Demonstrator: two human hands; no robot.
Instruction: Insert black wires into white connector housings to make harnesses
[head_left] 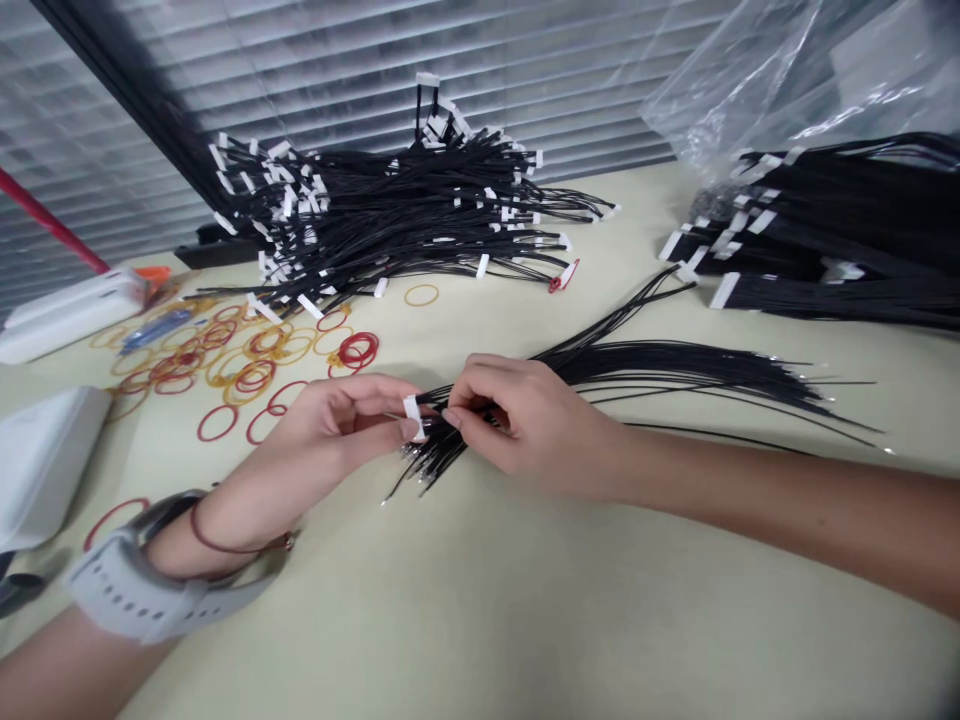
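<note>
grey watchband [139,597]; left hand [341,425] grip pinching white connector [413,415], right hand [536,420] black wires [675,362]; pale tabletop [562,620], blinds [585,80] behind.

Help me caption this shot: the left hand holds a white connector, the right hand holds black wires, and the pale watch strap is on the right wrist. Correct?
Not quite: the head view shows the pale watch strap on the left wrist. The left hand does hold a white connector, and the right hand black wires.
</note>
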